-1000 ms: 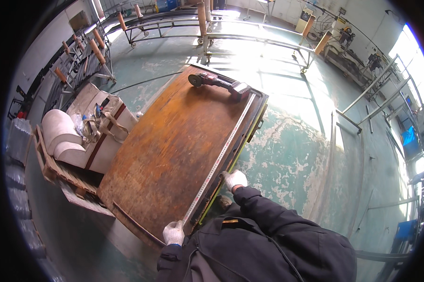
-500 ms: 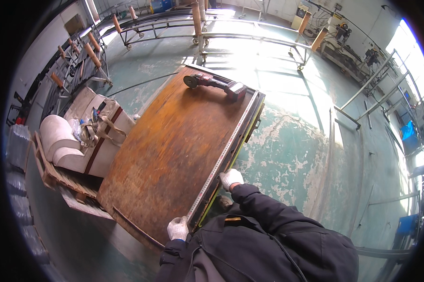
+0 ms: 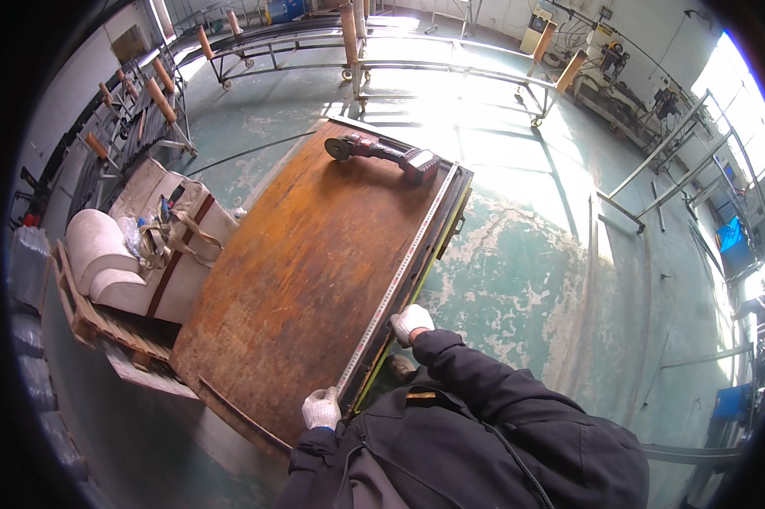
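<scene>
White-gloved left hand [image 3: 321, 409] at the near end of a measuring tape [image 3: 391, 291].
Its fingers are bent, pinching the tape, which lies straight along the right side of a worn brown wooden table [image 3: 272, 280]. Slightly farther along, the gloved right hand [image 3: 412, 324] is at the table's outer edge, fingers curled; I cannot tell whether they grasp anything. To the left, beige cushioned pieces [image 3: 103, 242] sit on a wooden pallet [image 3: 115, 327]. A cordless angle grinder [image 3: 381, 153] lies near the tape's far end; beyond stands a wheeled metal rack [image 3: 450, 66].
</scene>
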A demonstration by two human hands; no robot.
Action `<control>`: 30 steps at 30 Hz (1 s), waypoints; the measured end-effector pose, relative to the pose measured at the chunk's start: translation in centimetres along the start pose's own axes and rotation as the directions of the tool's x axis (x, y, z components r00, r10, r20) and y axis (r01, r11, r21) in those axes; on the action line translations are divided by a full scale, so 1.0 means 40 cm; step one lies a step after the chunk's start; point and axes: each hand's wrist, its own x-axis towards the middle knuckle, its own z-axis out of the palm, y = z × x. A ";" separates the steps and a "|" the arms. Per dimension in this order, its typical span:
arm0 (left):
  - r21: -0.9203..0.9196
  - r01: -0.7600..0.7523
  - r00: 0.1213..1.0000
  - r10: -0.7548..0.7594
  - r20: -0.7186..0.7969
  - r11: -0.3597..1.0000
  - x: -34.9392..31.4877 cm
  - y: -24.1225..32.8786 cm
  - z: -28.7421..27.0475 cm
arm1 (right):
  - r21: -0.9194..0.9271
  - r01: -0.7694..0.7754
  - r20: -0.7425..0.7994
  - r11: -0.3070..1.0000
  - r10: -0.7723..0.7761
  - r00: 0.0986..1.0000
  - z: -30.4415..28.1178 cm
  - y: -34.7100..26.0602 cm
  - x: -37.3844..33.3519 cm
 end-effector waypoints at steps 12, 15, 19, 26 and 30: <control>-0.026 -0.029 0.999 0.030 0.019 0.999 0.001 0.008 -0.024 | -0.360 0.207 0.082 0.910 -0.190 0.978 0.087 0.031 0.078; 0.024 -0.104 0.995 0.103 0.015 0.994 -0.014 0.048 -0.067 | -0.061 -0.082 -0.152 0.995 0.072 0.986 0.096 0.023 0.086; 0.059 -0.057 0.998 0.055 0.039 0.997 -0.050 0.012 -0.169 | -0.206 -0.103 -0.120 0.973 0.079 0.990 0.059 0.004 0.062; -0.031 0.163 0.987 -0.163 0.002 0.986 -0.211 -0.257 -0.385 | 0.415 -0.257 0.135 0.873 0.220 0.966 0.019 -0.022 0.028; 0.034 0.227 0.970 -0.223 -0.098 0.973 -0.291 -0.373 -0.439 | 0.662 -0.348 0.225 0.664 0.267 0.937 0.026 -0.021 0.026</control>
